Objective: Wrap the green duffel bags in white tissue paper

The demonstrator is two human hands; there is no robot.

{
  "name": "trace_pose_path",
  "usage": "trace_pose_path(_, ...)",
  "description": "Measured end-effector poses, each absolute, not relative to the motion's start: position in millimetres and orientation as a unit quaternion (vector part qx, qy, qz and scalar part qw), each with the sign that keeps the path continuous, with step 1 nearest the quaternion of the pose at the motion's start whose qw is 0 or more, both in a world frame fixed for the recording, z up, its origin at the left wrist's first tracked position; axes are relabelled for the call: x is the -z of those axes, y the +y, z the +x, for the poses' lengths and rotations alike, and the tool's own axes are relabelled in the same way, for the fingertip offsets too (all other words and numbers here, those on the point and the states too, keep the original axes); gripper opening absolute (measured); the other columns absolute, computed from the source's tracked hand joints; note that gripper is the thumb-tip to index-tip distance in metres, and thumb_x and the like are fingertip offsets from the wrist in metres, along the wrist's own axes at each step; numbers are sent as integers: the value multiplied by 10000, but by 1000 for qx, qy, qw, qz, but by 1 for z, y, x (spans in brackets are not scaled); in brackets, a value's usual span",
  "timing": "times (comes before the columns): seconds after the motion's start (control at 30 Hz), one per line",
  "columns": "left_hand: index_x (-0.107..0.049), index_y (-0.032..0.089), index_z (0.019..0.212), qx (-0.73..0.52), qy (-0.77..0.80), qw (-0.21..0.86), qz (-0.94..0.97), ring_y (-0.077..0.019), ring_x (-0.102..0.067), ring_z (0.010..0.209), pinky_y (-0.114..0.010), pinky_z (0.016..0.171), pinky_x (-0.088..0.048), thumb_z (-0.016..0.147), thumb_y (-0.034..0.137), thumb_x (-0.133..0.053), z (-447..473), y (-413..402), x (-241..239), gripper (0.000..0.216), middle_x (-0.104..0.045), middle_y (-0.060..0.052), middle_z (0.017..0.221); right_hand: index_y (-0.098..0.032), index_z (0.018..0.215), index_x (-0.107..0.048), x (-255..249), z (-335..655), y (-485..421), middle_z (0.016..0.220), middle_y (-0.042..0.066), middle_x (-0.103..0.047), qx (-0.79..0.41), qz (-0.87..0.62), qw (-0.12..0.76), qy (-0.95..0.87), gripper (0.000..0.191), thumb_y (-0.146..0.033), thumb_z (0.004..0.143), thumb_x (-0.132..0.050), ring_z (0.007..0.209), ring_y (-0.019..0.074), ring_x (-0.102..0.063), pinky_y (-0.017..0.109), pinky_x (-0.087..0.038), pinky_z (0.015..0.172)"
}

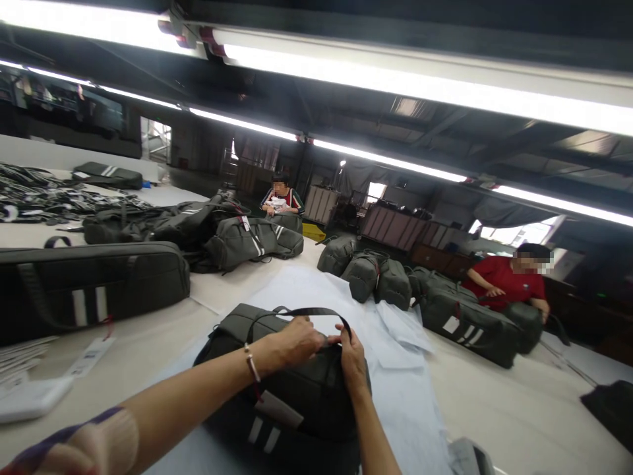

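Note:
A dark grey-green duffel bag point(297, 389) lies in front of me, with two white stripes and a hang tag point(279, 409) on its near side. Over its top arches a dark carry handle point(316, 311). My left hand point(302, 342) is closed above the bag's top, fingertips pinched together; what they grip is too small to make out. My right hand point(352, 359) has its fingers curled round the right end of the handle, thumb and fingertips close to my left hand. The bag's far side is mostly hidden.
Under the bag is pale blue sheeting point(395, 376) on a long cream table point(494, 409). Similar bags lie at left point(148, 277), behind point(252, 241) and right point(459, 316). Piled straps point(44, 191) lie far left. A person in red point(504, 284) handles a bag; another person point(281, 198) sits farther back.

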State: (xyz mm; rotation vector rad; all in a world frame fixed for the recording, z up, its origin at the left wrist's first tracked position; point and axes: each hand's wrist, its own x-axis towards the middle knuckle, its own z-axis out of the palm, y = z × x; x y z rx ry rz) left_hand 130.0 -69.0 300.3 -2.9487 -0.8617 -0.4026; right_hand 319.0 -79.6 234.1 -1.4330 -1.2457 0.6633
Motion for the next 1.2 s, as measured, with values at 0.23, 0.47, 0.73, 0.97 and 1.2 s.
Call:
trace_pose_path(0.23,-446,166,1382,167,-266,101,-944,-267,-677,930,-393,810,-523,896,260,-628,103,-221,-251,527,-691,-149,1110,-95,1335,-541,-235,308,-72,1339,152,-604,-130,-742,335,-566,503,-272,922,-314,1233,268,-561,364,-376,1061)
trace_pose_path(0.47,-623,221,937,270,-294,81,-913,-169,-611,941,-317,848,-460,931,205,-582,70,-248,-191,44,-678,-26,1025,-157,1459,-421,-233,306,-66,1415,137,-545,-124,-767,217,-592,552,-409,988,-281,1256,319,-540,451,-309,1104)
trace_pose_path(0.73,-535,144,1195,232,-480,24,-845,-235,-595,895,-361,764,-469,833,239,-729,60,-163,-201,422,-631,-76,1016,-186,1462,-405,-239,305,-69,1464,95,-503,-115,-774,148,-605,560,-429,992,-222,1291,279,-517,416,-326,1102)
trace_pose_path(0.97,-600,200,859,245,-377,11,-893,-160,-590,798,-275,726,-484,958,212,-528,41,-163,-205,123,-657,-31,906,-154,1469,-394,-239,307,-68,1433,133,-528,-123,-769,153,-609,598,-447,976,-225,1302,298,-507,450,-316,1111)
trace_pose_path(1.2,-646,199,915,293,-289,107,-905,-215,-545,1227,-376,1031,-434,944,53,-447,-74,-185,-203,248,-639,-79,1287,-160,1506,-344,-234,307,-68,1496,155,-446,-127,-743,227,-617,703,-548,921,-326,1376,319,-412,510,-258,1152)
